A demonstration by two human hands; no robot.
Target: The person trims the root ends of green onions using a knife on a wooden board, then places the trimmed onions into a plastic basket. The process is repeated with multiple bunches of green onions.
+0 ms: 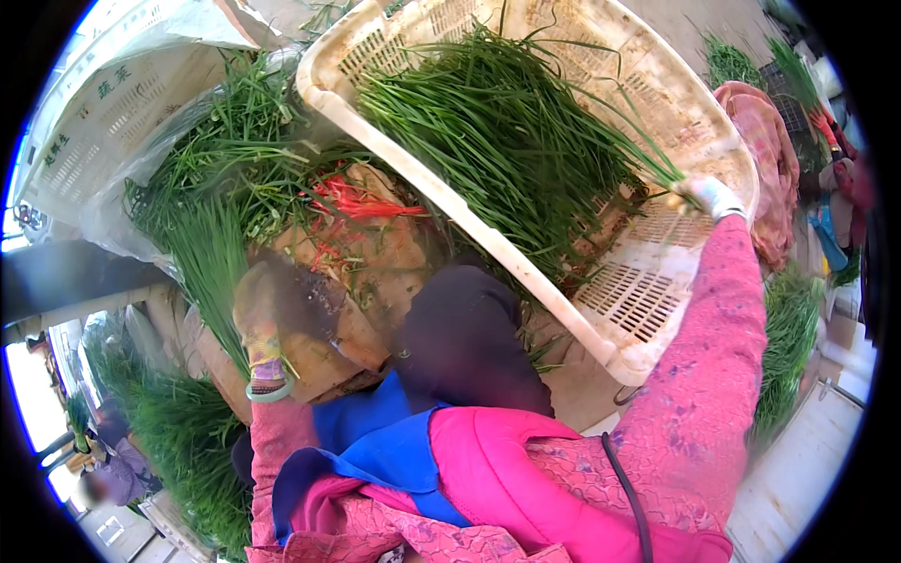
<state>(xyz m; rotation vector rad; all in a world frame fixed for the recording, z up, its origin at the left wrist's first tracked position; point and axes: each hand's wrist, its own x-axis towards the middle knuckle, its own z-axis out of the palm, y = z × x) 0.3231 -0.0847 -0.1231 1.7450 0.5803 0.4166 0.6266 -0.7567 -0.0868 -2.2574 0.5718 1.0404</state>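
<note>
My left hand (259, 317), in a soiled glove with a pale green bangle at the wrist, holds a bundle of long green chives (208, 260). The bundle's leaves fan away from me beside a heap of loose chives (239, 155). On the right, my gloved right hand (704, 195) is closed on the ends of a few chive stalks (654, 165), inside the far right end of a dirty cream plastic crate (450, 200). Their leaves reach back over a thick pile of chives (486, 134) in the crate.
Red ties (359, 200) lie on a worn brown board (383, 264) before my knee (464, 331). A white crate lined with clear plastic (141, 91) stands at left. More chives (176, 436) lie at lower left. A pink cloth sack (757, 162) and other people (120, 471) are farther off.
</note>
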